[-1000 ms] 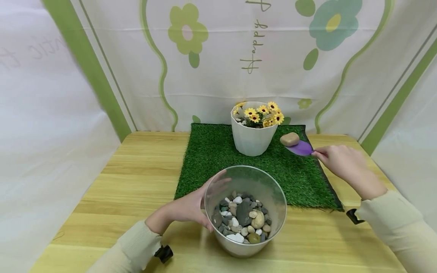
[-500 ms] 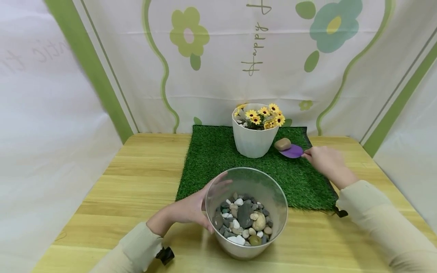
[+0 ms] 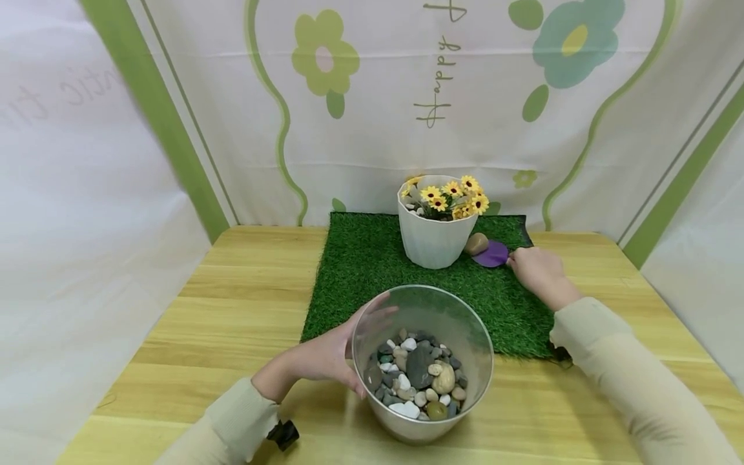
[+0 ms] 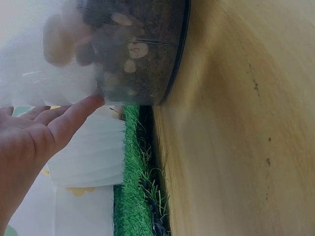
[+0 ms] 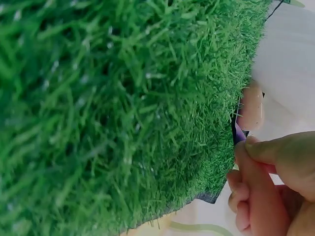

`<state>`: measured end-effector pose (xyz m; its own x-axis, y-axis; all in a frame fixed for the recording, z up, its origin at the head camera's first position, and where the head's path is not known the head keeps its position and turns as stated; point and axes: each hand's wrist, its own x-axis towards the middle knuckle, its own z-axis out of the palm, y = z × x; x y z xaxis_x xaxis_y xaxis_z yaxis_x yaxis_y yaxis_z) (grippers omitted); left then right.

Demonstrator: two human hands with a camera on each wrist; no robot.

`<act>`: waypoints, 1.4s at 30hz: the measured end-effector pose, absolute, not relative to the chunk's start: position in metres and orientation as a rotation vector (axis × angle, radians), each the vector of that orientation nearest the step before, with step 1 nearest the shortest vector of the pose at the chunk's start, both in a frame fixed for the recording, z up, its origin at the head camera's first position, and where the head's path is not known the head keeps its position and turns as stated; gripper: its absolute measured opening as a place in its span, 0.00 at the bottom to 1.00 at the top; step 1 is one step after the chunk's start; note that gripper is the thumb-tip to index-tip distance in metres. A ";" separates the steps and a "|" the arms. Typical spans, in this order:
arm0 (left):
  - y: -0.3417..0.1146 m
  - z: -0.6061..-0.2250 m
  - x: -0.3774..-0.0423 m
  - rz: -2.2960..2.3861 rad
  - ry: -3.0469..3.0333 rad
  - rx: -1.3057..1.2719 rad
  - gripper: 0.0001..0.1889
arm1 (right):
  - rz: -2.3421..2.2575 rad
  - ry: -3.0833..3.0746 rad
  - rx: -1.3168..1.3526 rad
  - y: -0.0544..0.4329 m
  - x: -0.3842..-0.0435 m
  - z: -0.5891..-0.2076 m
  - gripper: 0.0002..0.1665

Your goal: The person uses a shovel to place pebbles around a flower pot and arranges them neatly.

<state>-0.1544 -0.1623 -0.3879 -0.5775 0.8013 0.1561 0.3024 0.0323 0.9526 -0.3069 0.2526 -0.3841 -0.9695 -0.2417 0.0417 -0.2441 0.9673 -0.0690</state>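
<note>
My left hand (image 3: 331,355) rests against the left side of a clear bucket (image 3: 418,433), thumb at the front and fingers straight and spread along its wall. Inside the bucket lie grey, white and tan pebbles (image 3: 418,367). My right hand (image 3: 539,274) pinches the handle of a small purple shovel (image 3: 493,254). A smooth brown stone (image 3: 476,244) sits at the front of the blade, close beside the white flowerpot (image 3: 437,242). In the right wrist view, thumb and forefinger meet on the handle behind the stone (image 5: 251,105). Whether the stone touches the turf is unclear.
Yellow artificial flowers (image 3: 453,197) and some pebbles fill the flowerpot, which stands on a green turf mat (image 3: 360,271). Beneath is a wooden table (image 3: 232,290). A printed white curtain (image 3: 372,116) closes off the back and sides.
My right hand has carried the shovel and brown stone left and lower, toward the flowerpot's right side. My left hand stays at the bucket.
</note>
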 end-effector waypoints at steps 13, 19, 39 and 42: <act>-0.163 -0.389 -0.156 1.567 1.888 1.135 0.74 | 0.201 -3.157 0.351 0.258 -0.311 -0.381 0.18; -0.163 -0.392 -0.157 1.569 1.885 1.144 0.74 | 0.223 -3.160 0.319 0.263 -0.312 -0.378 0.18; -0.162 -0.389 -0.155 1.588 1.871 1.110 0.75 | 0.242 -3.194 0.192 0.293 -0.297 -0.352 0.20; -0.162 -0.389 -0.155 1.578 1.888 1.117 0.75 | 0.226 -3.194 0.189 0.299 -0.291 -0.345 0.23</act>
<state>-0.1550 -0.1622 -0.3891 -0.5794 0.7985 0.1630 0.3018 0.0244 0.9531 -0.2914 0.2990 -0.3453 -0.9909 -0.1221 -0.0573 -0.1129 0.9831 -0.1440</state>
